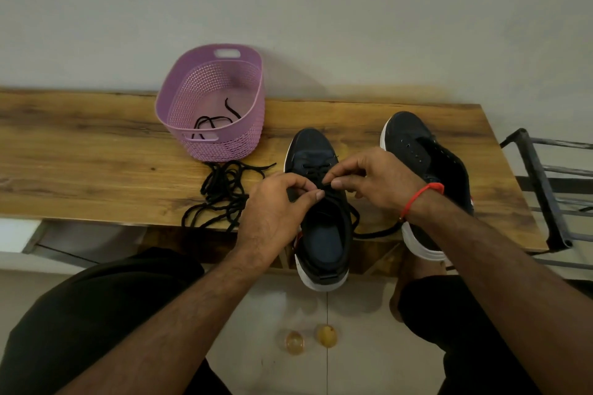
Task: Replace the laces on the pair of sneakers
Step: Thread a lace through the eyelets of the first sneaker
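Two dark navy sneakers with white soles stand on the wooden table (96, 151), toes pointing away from me. The left sneaker (317, 234) carries a black lace in its eyelets, with one end (378, 232) trailing off to the right. My left hand (276, 212) pinches the lace at the shoe's left side. My right hand (375, 179), a red thread on its wrist, pinches the lace tip just above the tongue. The right sneaker (420, 151) shows bare eyelets; my right forearm hides its heel. A tangle of loose black laces (224, 192) lies left of the shoes.
A purple perforated basket (221, 144) stands at the back of the table, against the wall, with a black lace (213, 122) inside. A dark metal rack (545, 189) stands right of the table. My knees are under the front edge.
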A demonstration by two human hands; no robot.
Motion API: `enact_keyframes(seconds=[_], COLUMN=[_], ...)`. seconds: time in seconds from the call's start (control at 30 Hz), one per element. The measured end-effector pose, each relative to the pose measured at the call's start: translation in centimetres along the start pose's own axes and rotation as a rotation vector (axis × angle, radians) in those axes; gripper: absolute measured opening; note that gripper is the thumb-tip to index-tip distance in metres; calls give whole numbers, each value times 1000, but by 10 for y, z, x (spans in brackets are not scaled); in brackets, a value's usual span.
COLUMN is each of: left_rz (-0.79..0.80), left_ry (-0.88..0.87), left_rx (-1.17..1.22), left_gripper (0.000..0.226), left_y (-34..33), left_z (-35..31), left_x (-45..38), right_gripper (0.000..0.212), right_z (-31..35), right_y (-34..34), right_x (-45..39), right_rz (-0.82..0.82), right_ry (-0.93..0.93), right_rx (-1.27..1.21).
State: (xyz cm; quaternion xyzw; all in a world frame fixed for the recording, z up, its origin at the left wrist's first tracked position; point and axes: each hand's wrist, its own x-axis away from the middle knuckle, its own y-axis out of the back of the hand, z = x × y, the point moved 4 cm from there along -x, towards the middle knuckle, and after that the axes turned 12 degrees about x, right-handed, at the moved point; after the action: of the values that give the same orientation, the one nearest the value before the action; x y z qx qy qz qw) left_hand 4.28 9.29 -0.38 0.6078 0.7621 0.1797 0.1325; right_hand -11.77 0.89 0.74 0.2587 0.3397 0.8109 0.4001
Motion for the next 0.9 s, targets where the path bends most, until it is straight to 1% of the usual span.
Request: enact_keyframes(seconds=[0.07,0.13,0.2,0.33,0.4,0.53,0.67,0.73,0.83,0.9], left_rz=[4,-12,-41,-84,-91,-85,-76,-67,-39,-17], left_ry=[30,51,78,120,121,123,122,128,113,63], left_rx=[53,123,196,275,289,294,279,277,261,153], left_gripper=[8,4,4,9,8,7,8,7,5,6], left_y=[-1,-2,-4,-7,-6,-5,-4,-4,-5,-4], left_z=[2,5,8,12,12,12,10,10,7,6], left_x=[0,0,1,2,1,1,2,1,3,1], right_gripper=[15,12,11,19,19,8,11,7,7,8], right_z=[0,1,4,10,8,0,-6,-8,-13,-15], right_y=[0,-3,-5,-6,-7,-10,-8,-10,-11,-8], right_x=[0,0,-1,-4,-5,-3,-4,-4,-4,-4], right_rz=[-63,-91,-102,-83,-65,-62,-100,-68,9,53], right_ry=[-9,-12,-1,38,18,-41,-55,-53,-57,-45], right_rx=[-34,-8,47,183,125,-52,-79,-84,-132,-168])
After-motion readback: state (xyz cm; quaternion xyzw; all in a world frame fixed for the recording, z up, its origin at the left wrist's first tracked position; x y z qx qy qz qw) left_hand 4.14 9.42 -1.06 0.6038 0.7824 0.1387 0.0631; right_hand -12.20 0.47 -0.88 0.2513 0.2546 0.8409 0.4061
